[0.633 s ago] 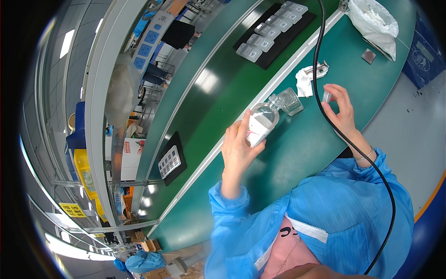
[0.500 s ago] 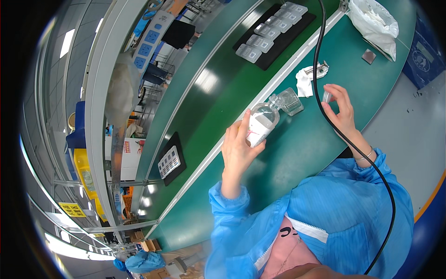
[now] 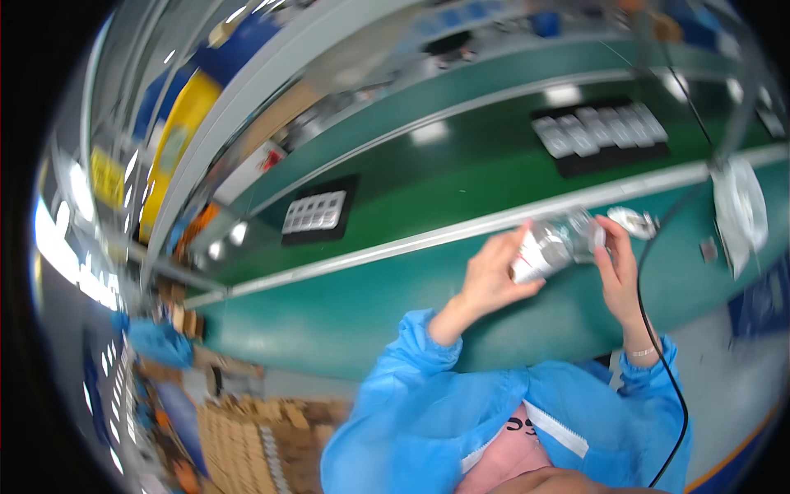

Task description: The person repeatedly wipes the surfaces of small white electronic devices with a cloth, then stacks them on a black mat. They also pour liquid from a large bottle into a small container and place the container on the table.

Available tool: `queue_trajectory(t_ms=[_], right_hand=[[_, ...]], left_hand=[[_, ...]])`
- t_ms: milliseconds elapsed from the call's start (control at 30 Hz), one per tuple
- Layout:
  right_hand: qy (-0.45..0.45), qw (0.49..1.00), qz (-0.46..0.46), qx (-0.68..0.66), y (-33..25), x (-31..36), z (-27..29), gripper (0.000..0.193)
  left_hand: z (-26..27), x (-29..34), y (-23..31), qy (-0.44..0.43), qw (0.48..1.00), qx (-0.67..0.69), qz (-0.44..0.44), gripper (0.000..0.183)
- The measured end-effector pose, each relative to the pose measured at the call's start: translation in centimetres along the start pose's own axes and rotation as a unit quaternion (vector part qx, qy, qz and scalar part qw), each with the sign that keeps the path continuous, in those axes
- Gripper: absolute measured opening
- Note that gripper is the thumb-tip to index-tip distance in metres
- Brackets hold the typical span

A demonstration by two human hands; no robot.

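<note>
My left hand (image 3: 491, 270) is wrapped round a clear bottle (image 3: 536, 257) with a white label, held tilted with its neck toward the right. Beyond the neck is a small clear glass jar (image 3: 581, 224), partly hidden and blurred. My right hand (image 3: 619, 263) is closed in a pinch on a small translucent cap (image 3: 598, 236), close beside the jar and the bottle's mouth. Motion blur hides whether the cap touches either one. Just past my right fingertips lies a white wipe (image 3: 629, 219) with a small metal piece on it.
Across a pale rail, several clear lidded boxes (image 3: 601, 128) sit on a black mat (image 3: 588, 165). A compartmented tray (image 3: 315, 212) lies farther left. At right are a white plastic bag (image 3: 741, 214) and a small square plate (image 3: 708, 249). A black cable (image 3: 645, 305) hangs past my right forearm.
The view has swung, so the bench now runs more level. My right hand has come in with the cap, from apart to close beside the bottle's neck and jar. My left hand still holds the bottle.
</note>
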State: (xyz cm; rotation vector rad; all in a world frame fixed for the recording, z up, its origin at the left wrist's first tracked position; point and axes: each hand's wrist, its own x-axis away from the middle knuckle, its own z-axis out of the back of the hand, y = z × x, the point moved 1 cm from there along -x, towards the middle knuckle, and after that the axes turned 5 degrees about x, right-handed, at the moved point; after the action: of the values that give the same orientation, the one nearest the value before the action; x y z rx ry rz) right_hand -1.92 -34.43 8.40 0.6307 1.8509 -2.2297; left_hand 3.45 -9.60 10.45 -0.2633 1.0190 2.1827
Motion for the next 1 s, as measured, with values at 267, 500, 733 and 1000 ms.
queue_trajectory(t_ms=[267, 500, 733, 1000], right_hand=[[-0.275, 0.94, 0.155, 0.125, -11.1, -4.9, -5.7, 0.043], [-0.434, 0.862, 0.196, 0.172, -16.2, -7.5, -11.1, 0.053], [-0.503, 0.794, 0.299, 0.162, -17.4, -8.8, -14.3, 0.059], [-0.475, 0.788, 0.297, 0.257, -19.7, -8.5, -15.9, 0.052]], left_hand=[[5.7, 8.5, -2.0, -0.012, 0.982, 0.185, 0.039, 0.115], [7.1, 11.4, -3.9, 0.019, 0.951, 0.308, -0.007, 0.123], [8.3, 12.1, -5.2, -0.018, 0.931, 0.365, 0.009, 0.13], [9.8, 11.5, -5.0, -0.008, 0.951, 0.309, 0.028, 0.131]])
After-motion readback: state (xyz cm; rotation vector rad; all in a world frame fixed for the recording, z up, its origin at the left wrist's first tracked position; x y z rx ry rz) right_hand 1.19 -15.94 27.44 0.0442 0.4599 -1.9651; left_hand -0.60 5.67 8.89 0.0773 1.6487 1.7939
